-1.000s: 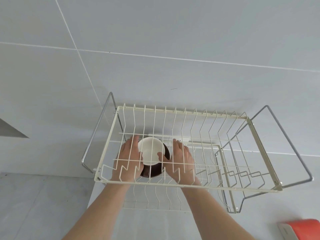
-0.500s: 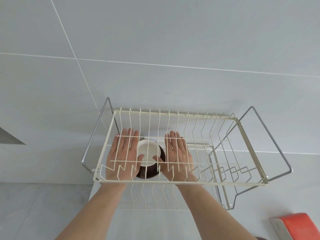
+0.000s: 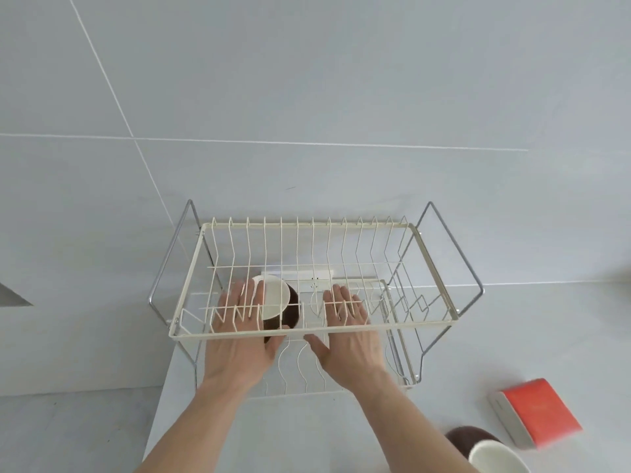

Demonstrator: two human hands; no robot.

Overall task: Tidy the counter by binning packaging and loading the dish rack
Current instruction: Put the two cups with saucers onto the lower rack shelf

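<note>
A cream wire dish rack [image 3: 307, 225] with two tiers stands on the counter against the tiled wall. A bowl [image 3: 277, 297], brown outside and white inside, leans on its side in the lower tier, toward the left. Both my hands reach in under the upper tier. My left hand [image 3: 239, 336] lies flat with its fingers spread against the bowl's left side and its thumb by the bowl's base. My right hand [image 3: 348, 339] is open and flat, a short gap to the right of the bowl, holding nothing.
A red and white box [image 3: 536, 413] lies on the counter at the lower right. A second brown and white bowl [image 3: 478, 445] sits just in front of it. The counter's left edge [image 3: 158, 414] drops to the floor.
Both hands cupped the bowl before. My right hand has now come off it and moved right; both hands have drawn back toward me. The view has tilted down, showing the second bowl.
</note>
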